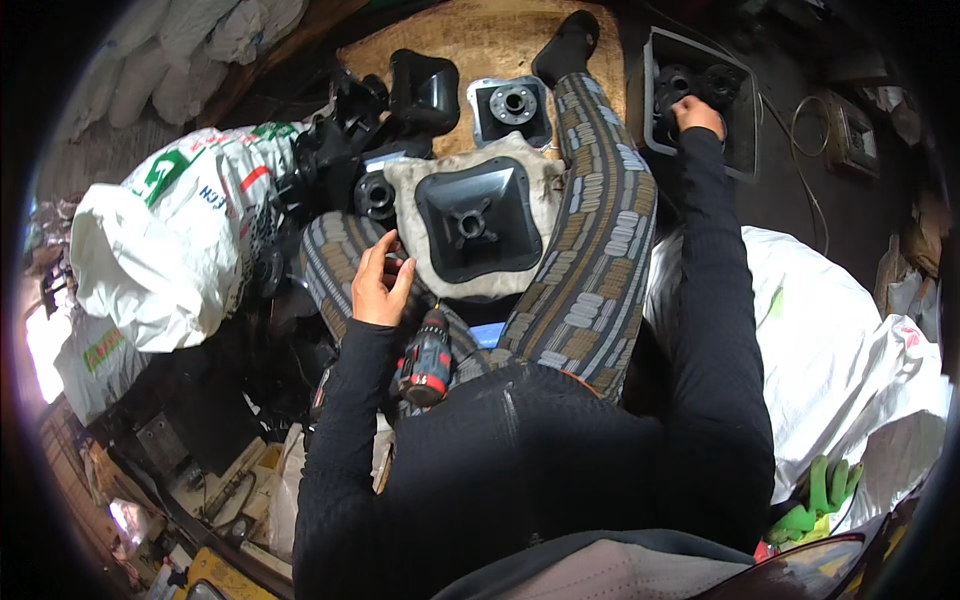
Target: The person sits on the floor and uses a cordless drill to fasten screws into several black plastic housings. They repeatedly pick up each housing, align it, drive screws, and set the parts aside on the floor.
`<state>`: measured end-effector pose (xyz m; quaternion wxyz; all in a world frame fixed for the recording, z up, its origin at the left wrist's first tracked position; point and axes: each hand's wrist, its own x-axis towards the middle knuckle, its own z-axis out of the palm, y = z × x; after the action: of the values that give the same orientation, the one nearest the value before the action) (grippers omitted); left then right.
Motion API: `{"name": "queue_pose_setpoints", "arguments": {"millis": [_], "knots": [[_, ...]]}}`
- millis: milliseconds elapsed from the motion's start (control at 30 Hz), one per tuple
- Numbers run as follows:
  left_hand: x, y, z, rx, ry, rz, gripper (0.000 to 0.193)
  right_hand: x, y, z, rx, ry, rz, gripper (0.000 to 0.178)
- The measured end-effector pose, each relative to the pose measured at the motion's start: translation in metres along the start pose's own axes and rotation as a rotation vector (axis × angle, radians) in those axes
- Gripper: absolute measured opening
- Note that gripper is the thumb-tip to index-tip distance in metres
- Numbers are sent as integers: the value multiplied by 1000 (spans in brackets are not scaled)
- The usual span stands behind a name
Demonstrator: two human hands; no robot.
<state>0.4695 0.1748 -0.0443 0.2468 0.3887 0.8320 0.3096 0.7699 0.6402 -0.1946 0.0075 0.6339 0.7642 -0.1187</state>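
A black square housing (500,200), with a wide flange and a round hub in its middle, lies on a pale cloth pad (418,262) between my legs. Beside the pad's left edge is my left hand (380,285), empty, with its fingers apart. Below it a red and black cordless drill (428,355) rests against my lap, its bit pointing toward the pad. My right arm stretches out to a grey bin (742,160) at the far right. There my right hand (700,118) has its fingers curled onto a black round part (672,95); the fingertips are partly hidden.
Past the pad sits another black housing with a grey round flange (512,102) on a wooden board (450,35). Several black housings (425,90) pile up at the left, next to a white sack (190,230). White sacking (800,320) and a green glove (825,495) lie at right.
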Motion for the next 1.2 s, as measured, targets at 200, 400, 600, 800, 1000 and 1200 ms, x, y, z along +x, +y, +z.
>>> {"name": "queue_pose_setpoints", "arguments": {"millis": [200,400,600,800,1000,1200], "knots": [[-54,17,-63,-119,-404,-118,35,-202,-133,-92,654,140,-806,10],[-90,3,-90,176,-584,122,42,-274,-196,-23,283,-16,-1081,9],[-109,6,-77,323,-510,169,72,-279,-202,-25,220,-30,-1113,10],[-110,3,-52,559,-443,167,86,-277,-199,-24,178,-26,-1129,9],[-104,6,-57,531,-495,126,84,-273,-200,-25,213,-54,-1148,10],[-93,10,-76,228,-466,223,83,-273,-189,-26,773,-252,-735,24]]}}
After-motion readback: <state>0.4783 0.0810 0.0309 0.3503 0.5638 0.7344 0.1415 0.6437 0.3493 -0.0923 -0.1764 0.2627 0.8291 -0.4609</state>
